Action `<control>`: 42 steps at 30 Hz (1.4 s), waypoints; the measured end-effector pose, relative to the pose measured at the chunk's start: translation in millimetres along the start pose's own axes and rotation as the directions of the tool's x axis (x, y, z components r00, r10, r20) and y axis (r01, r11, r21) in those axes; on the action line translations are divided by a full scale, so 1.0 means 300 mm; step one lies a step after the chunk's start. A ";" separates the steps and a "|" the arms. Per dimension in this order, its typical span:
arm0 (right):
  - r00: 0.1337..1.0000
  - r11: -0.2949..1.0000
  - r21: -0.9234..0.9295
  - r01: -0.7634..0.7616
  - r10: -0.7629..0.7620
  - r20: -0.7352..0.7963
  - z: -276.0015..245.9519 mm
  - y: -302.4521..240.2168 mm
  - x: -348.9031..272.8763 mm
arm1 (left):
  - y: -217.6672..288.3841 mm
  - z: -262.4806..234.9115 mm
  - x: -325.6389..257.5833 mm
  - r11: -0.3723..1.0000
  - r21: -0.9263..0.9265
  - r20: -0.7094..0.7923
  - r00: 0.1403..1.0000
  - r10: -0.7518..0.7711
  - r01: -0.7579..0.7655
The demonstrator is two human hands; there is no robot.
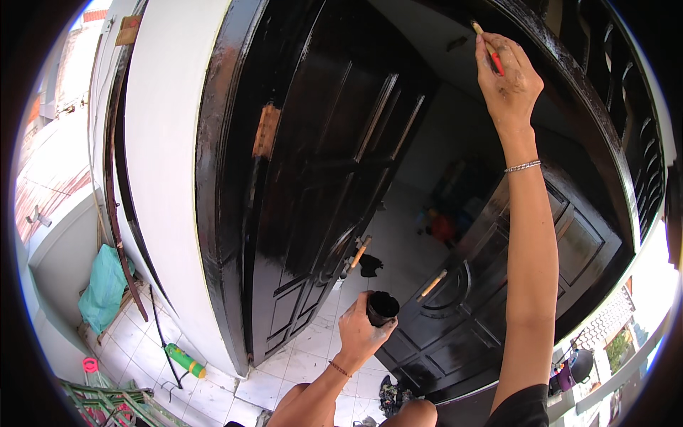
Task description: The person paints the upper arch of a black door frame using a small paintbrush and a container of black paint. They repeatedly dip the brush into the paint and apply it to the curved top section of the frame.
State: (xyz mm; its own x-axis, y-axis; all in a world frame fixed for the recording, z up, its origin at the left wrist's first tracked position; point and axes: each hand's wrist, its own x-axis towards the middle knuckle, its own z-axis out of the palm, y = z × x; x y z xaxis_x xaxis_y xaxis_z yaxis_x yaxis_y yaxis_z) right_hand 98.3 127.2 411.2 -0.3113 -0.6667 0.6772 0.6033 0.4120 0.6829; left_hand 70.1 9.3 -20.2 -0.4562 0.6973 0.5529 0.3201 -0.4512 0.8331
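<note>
In the head view, a big dark door (pixel 313 192) stands open. Just right of the door's low part, the left hand (pixel 363 331) wraps its fingers around a black cup (pixel 383 307). The cup's mouth faces up, maybe so nothing spills. Right of the door's top, the right hand (pixel 512 82) pinches a thin stick with a red part (pixel 497 64), like a pencil, likely to steer it well. Whether its tip touches anything, one cannot tell.

Daylight burns out the left, glare streaks the black doors (pixel 331 153), the room (pixel 409 188) lies dim, and edges bow.
</note>
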 end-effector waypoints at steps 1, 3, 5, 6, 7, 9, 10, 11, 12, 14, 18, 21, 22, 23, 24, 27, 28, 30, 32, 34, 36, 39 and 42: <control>0.998 0.998 -0.035 0.043 -0.045 -0.037 -0.009 -0.002 -0.013 | 0.002 -0.004 0.003 1.000 0.000 -0.008 1.000 -0.003 0.003; 0.993 0.995 -0.069 0.071 -0.077 -0.093 -0.013 -0.020 -0.050 | -0.006 -0.008 0.005 1.000 -0.003 -0.017 1.000 -0.011 0.011; 0.990 0.996 -0.077 0.045 -0.055 -0.129 -0.025 -0.048 -0.069 | -0.009 -0.008 0.006 1.000 -0.011 -0.010 1.000 -0.015 0.015; 0.992 0.997 -0.041 0.060 -0.064 -0.106 -0.011 -0.058 -0.067 | -0.010 -0.010 0.005 1.000 -0.015 -0.004 1.000 -0.018 0.017; 0.994 0.997 -0.010 0.073 -0.073 -0.084 0.002 -0.073 -0.057 | -0.008 -0.008 0.005 1.000 -0.018 0.006 1.000 -0.016 0.016; 0.995 0.994 0.055 0.090 -0.088 -0.044 0.037 -0.086 -0.042 | -0.011 -0.005 0.004 1.000 -0.003 0.003 1.000 -0.018 0.018; 0.996 0.997 0.040 0.070 -0.069 -0.049 0.048 -0.067 -0.028 | -0.010 -0.004 0.003 1.000 0.001 0.001 1.000 -0.018 0.018; 0.997 0.998 0.023 0.051 -0.050 -0.054 0.053 -0.047 -0.013 | -0.004 -0.005 0.003 1.000 0.009 0.001 1.000 -0.014 0.014; 0.998 0.999 0.007 0.031 -0.031 -0.059 0.047 -0.026 -0.005 | 0.006 -0.007 0.004 1.000 0.018 0.002 1.000 -0.008 0.008; 0.999 1.000 -0.029 0.006 -0.007 -0.053 0.025 -0.005 -0.021 | 0.009 -0.018 0.005 1.000 0.022 -0.003 1.000 -0.010 0.010; 0.992 0.993 -0.117 -0.027 0.012 -0.123 -0.018 -0.031 -0.078 | -0.001 -0.033 0.006 1.000 0.013 -0.035 0.999 -0.005 0.006; 0.990 0.998 -0.053 -0.015 0.007 -0.138 -0.006 -0.078 -0.098 | -0.003 -0.023 0.010 1.000 -0.007 -0.030 1.000 -0.007 0.007; 0.995 1.000 0.008 -0.007 0.008 -0.104 0.006 -0.098 -0.090 | -0.002 -0.018 0.007 1.000 -0.018 -0.015 1.000 -0.007 0.006; 0.998 0.999 0.035 0.002 0.000 -0.069 0.023 -0.101 -0.084 | 0.003 -0.016 0.006 1.000 -0.021 -0.007 1.000 -0.011 0.011; 0.999 0.998 0.062 0.011 -0.009 -0.033 0.039 -0.098 -0.073 | 0.008 -0.014 0.005 1.000 -0.024 0.002 1.000 -0.016 0.016; 0.997 0.997 0.015 -0.081 0.081 0.001 0.041 -0.051 -0.050 | 0.011 -0.017 0.005 1.000 -0.012 0.005 1.000 -0.014 0.014; 0.994 0.994 -0.015 -0.106 0.106 0.004 0.030 -0.028 -0.048 | 0.011 -0.018 0.005 1.000 -0.009 0.001 1.000 -0.012 0.012; 0.995 0.994 -0.047 -0.095 0.093 -0.042 -0.021 0.022 -0.071 | 0.007 -0.020 0.001 1.000 -0.009 0.003 1.000 -0.007 0.007; 0.996 0.990 -0.127 -0.061 0.053 -0.065 -0.082 0.036 -0.103 | -0.007 -0.024 0.002 1.000 -0.003 -0.010 1.000 -0.009 0.009; 0.991 0.979 -0.176 -0.102 0.084 -0.106 -0.142 0.040 -0.125 | -0.016 -0.019 0.001 1.000 0.001 -0.008 1.000 -0.005 0.005; 0.987 0.979 -0.167 -0.112 0.091 -0.129 -0.155 0.036 -0.142 | -0.025 -0.019 -0.001 1.000 0.002 -0.003 1.000 -0.003 0.003; 0.992 0.996 -0.054 -0.071 0.064 -0.111 -0.121 -0.037 -0.117 | -0.026 -0.002 0.001 1.000 0.012 -0.006 1.000 0.012 -0.012; 0.997 0.993 0.111 -0.051 0.057 -0.047 -0.026 -0.058 -0.086 | -0.012 0.011 -0.003 1.000 0.014 -0.002 1.000 0.026 -0.025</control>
State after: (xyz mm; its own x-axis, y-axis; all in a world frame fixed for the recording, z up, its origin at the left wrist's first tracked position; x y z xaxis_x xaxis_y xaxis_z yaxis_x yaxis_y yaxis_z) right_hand 101.5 132.5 379.8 -0.2418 -0.6707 0.7012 0.5333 0.5119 0.6735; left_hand 72.1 12.2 -23.5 -0.4498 0.6842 0.5740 0.3432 -0.4610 0.8184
